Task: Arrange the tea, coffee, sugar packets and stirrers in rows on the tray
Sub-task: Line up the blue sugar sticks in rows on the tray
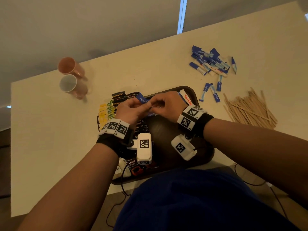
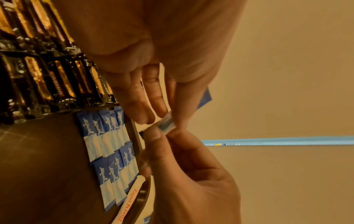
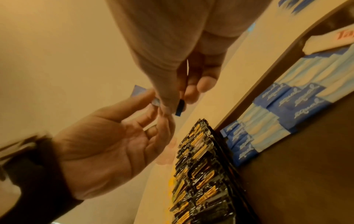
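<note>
**Blue sugar packets are going onto the tray, one more is in the hands**

The table (image 1: 150,69) carries the dark tray (image 1: 166,130) in the middle. On the tray, the yellow and green tea bags (image 1: 106,112) lie at 9 o'clock, the black coffee sticks (image 1: 125,95) at about 11 o'clock, and rows of blue sugar packets (image 2: 107,136) sit along the far rim at 12 o'clock. Off the tray, at 2 o'clock, a loose heap of sugar packets (image 1: 210,62) waits, and at 3 o'clock the wooden stirrers (image 1: 250,109).

Above the far side of the tray, the left hand (image 1: 130,109) and the right hand (image 1: 166,104) meet. Both pinch one blue packet (image 1: 141,99) by finger and thumb; the other fingers are loosely curled.

I judge the sugar step is in hand, about half done. The next move calls for laying this packet flat beside the row, the same way round, without pushing its neighbours.
</note>
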`<move>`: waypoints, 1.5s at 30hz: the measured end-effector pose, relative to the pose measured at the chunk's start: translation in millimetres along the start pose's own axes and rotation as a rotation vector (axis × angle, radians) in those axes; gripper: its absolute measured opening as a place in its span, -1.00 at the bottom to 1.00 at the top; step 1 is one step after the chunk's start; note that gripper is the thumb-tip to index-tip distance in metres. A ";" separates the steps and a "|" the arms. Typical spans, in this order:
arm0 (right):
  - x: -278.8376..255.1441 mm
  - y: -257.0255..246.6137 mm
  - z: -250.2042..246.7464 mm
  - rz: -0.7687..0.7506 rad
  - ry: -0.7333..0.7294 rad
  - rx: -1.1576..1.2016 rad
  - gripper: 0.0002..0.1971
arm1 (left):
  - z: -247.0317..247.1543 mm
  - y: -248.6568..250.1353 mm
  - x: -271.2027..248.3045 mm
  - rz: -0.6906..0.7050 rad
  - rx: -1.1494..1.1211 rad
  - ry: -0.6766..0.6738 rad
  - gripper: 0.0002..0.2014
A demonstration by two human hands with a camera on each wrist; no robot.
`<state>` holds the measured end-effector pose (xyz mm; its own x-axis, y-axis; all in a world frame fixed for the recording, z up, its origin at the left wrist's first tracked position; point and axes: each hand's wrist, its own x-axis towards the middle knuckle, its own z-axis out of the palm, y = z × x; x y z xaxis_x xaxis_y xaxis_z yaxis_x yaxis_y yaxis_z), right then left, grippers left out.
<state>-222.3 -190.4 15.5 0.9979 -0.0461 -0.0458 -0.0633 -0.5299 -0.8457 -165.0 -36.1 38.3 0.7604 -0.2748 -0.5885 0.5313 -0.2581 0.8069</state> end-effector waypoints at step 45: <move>1.3 65.6 37.8 -0.041 -0.329 -0.660 -0.83 | -24.0 -10.4 5.9 -0.054 0.099 0.070 -0.93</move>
<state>-224.6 -193.2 -60.2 0.9458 0.1861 -0.2661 0.0819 -0.9297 -0.3591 -157.1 -12.8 27.7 0.7579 -0.1939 -0.6229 0.5350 -0.3617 0.7635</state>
